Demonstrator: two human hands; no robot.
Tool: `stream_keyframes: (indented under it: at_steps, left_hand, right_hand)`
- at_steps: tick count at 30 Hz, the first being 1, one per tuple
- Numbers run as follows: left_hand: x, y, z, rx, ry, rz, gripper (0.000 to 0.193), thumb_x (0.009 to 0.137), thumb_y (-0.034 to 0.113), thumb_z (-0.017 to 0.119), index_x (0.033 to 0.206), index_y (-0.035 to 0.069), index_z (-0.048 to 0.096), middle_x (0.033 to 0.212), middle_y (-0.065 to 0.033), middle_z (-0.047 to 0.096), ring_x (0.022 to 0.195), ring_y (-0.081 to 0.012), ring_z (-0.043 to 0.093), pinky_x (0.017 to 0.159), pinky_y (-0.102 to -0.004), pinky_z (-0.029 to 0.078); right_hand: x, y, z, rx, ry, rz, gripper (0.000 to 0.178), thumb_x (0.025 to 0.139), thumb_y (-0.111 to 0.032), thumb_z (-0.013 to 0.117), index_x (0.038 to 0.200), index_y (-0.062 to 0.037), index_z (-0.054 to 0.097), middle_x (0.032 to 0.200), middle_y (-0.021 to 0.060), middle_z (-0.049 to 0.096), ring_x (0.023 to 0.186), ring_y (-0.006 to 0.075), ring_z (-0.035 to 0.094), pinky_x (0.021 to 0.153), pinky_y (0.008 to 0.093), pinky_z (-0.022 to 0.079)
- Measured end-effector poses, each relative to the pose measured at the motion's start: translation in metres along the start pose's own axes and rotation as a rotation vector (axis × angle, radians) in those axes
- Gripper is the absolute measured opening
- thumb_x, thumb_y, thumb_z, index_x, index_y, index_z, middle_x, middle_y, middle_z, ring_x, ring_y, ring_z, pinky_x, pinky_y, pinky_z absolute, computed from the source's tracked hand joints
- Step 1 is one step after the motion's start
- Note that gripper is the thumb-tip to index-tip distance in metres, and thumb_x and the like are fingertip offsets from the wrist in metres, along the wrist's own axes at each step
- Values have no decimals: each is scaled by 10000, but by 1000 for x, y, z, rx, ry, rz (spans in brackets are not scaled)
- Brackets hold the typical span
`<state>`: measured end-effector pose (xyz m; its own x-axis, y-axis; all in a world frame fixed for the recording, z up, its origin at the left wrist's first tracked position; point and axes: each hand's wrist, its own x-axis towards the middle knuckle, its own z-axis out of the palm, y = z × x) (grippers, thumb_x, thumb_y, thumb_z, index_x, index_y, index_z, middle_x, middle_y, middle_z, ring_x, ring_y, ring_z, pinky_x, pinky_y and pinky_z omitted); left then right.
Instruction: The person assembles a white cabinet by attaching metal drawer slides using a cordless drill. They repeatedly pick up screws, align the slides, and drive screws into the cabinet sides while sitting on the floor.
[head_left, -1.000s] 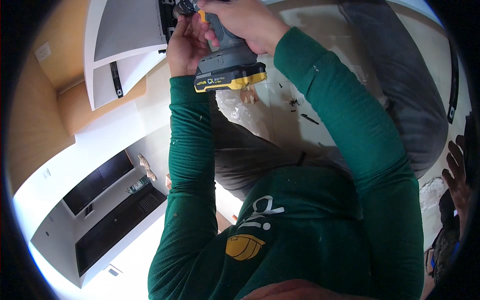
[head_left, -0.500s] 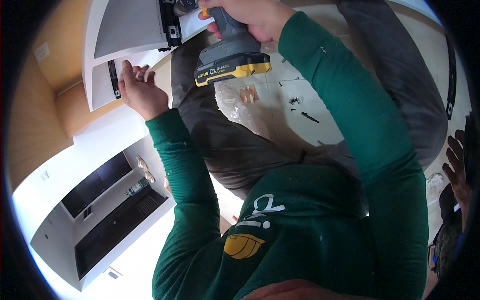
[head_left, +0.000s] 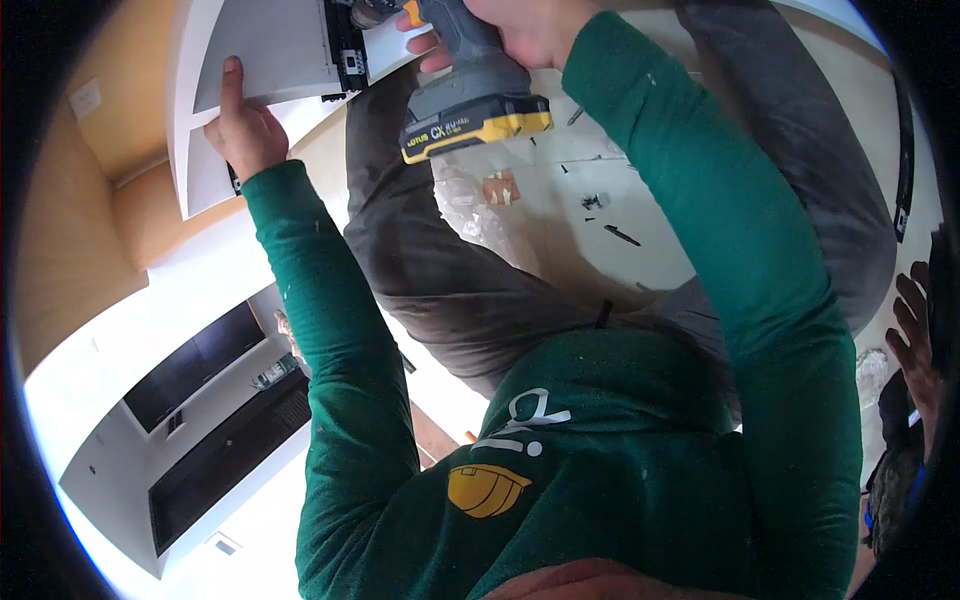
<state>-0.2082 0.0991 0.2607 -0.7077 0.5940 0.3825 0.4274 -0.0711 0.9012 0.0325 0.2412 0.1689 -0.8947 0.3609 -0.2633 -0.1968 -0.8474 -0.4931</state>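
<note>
Left hand (head_left: 250,137) clamps a flat grey panel (head_left: 275,48), right hand (head_left: 528,30) a grey-and-yellow cordless drill (head_left: 468,88), seemingly mid-fastening, next needing alignment.

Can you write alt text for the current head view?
A person's right hand holds a grey, black and yellow cordless drill; the left hand is at the edge of a grey-and-white panel with a black slide rail. Small screws lie on the tiled floor.
</note>
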Motion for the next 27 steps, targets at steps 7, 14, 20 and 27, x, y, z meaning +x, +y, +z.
stream_keyframes:
  at_steps: [7,14,20,27]
  left_hand:
    - [-4,-9,8,-157,11,-22,477,903,70,696,1324,-87,537,1305,-191,626,1206,-335,613,1089,-487,488]
    - [-3,-10,8,-214,25,-19,466,875,35,709,1277,-142,554,1280,-209,626,1164,-331,624,1042,-475,511]
    - [-1,-12,9,-210,18,-25,463,881,25,688,1290,-135,544,1291,-207,623,1172,-340,620,1065,-475,496]
    - [-2,-13,8,-198,33,-68,446,890,22,669,1293,-126,548,1288,-210,624,1182,-343,618,1075,-475,491]
  right_hand:
    - [-5,5,-4,-19,1,-21,313,1066,-315,551,1108,-6,586,907,121,647,622,208,618,537,363,582]
    - [-2,7,-3,0,23,-18,315,1063,-315,557,1076,-1,588,882,119,639,596,200,601,512,346,560]
    - [-5,1,-2,-12,30,1,300,1066,-301,547,1066,-3,584,850,107,626,586,201,593,510,350,554]
    - [3,3,-1,52,11,33,263,1065,-278,538,1082,-19,575,801,98,609,578,208,580,513,370,545]
